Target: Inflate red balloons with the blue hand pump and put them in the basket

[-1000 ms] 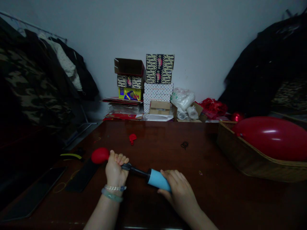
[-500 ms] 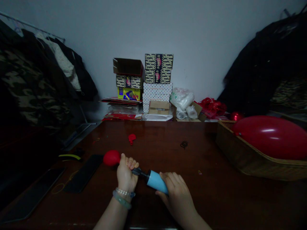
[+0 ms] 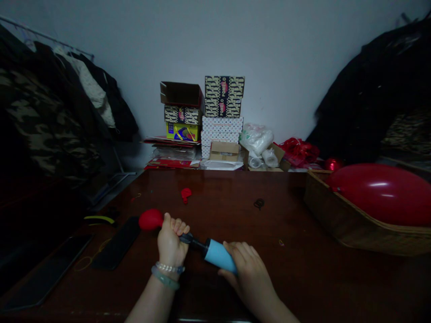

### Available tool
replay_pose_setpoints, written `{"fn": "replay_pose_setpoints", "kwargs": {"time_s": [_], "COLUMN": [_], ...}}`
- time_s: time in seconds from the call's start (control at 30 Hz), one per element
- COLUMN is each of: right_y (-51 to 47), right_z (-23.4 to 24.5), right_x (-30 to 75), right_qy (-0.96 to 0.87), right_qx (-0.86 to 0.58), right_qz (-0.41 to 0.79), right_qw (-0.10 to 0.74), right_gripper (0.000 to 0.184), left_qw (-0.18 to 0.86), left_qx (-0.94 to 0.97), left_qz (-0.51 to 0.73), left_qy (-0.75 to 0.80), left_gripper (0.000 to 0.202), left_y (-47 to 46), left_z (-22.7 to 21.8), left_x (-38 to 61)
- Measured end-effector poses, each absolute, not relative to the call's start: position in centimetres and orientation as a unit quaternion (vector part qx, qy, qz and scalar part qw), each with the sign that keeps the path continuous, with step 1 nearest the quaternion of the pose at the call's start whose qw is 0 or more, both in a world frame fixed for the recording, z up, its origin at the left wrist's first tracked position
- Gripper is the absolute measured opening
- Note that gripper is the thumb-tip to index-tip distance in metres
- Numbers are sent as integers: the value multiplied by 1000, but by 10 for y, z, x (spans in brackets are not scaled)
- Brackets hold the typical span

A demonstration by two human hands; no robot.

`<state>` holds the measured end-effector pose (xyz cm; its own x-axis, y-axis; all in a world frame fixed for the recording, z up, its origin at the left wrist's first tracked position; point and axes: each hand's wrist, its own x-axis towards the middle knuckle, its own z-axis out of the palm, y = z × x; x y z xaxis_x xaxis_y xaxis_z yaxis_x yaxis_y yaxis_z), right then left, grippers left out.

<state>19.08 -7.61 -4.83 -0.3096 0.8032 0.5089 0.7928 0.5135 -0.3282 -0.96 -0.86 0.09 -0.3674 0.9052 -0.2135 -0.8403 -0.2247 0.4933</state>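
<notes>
A small, partly filled red balloon [image 3: 150, 220] sticks out to the left of my left hand [image 3: 172, 242], whose fingers are closed around its neck and the black nozzle end of a balloon pump [image 3: 220, 256]. The pump has a light blue barrel and a black shaft that shows between my hands. My right hand [image 3: 249, 273] wraps the barrel from the right side, thumb underneath. The balloon's neck is hidden inside my left fist. A flat red balloon [image 3: 185, 195] lies on the table beyond my hands.
On the right, a wicker basket [image 3: 353, 229] holds a large inflated red balloon [image 3: 384, 193]. Black phone-like slabs [image 3: 116, 244] lie at the left, near a yellow rubber band [image 3: 84, 262]. A dark coil [image 3: 259, 204] rests mid-table. Stacked boxes [image 3: 222, 130] stand behind the table.
My left hand has moved slightly left with the small balloon, and more of the pump's black shaft shows. The right hand stays nearly in place on the barrel.
</notes>
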Motion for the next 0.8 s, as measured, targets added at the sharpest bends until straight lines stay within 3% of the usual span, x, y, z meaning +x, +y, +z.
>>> {"fn": "replay_pose_setpoints", "kwargs": {"time_s": [0.43,0.8], "right_y": [-68,-77], "right_z": [-50,-46], "right_x": [201,189], "right_qy": [-801,-796], "right_qx": [-485,-504], "right_qz": [-24,-21], "right_qw": [351,334], "right_gripper": [43,51], "left_qw": [524,561], "left_qx": [32,40], "left_qz": [805,779], "left_qy": [275,278], "left_gripper": [44,43], "left_y": [-4,-8], "left_z": [7,-5], "left_x": [-28,2]}}
